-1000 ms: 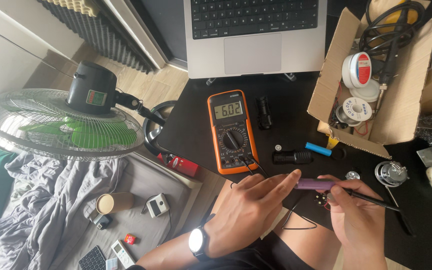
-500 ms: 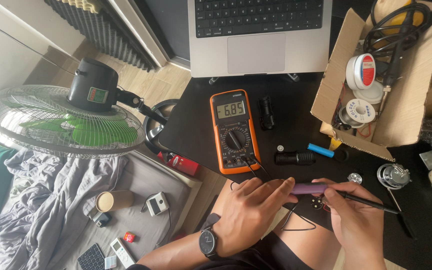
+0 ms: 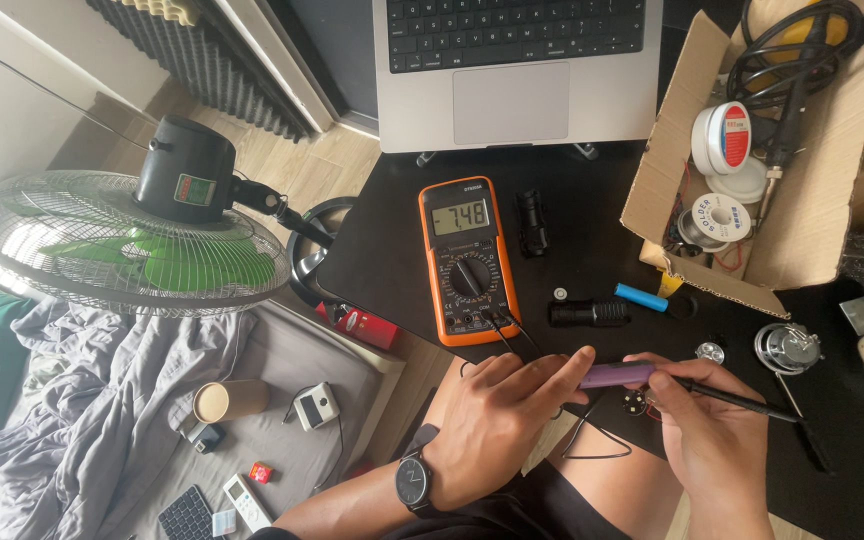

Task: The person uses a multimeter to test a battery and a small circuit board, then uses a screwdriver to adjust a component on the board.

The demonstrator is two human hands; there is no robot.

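Holding the purple cell [image 3: 617,375] level just below the orange meter [image 3: 467,262], the left hand [image 3: 497,415] pinches one end, fingers closed on it. The right hand [image 3: 717,440] grips a black probe [image 3: 742,402] at the other end. Both contacts want steady, firm pressure, I think, with fingertips kept off the metal. The left end is hidden under fingers; I cannot tell whether a second probe touches there. The box [image 3: 802,230], right of the meter, is cut off.

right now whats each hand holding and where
Left hand pinches the purple cell at its left end; right hand holds its right end and a black probe near the tip.
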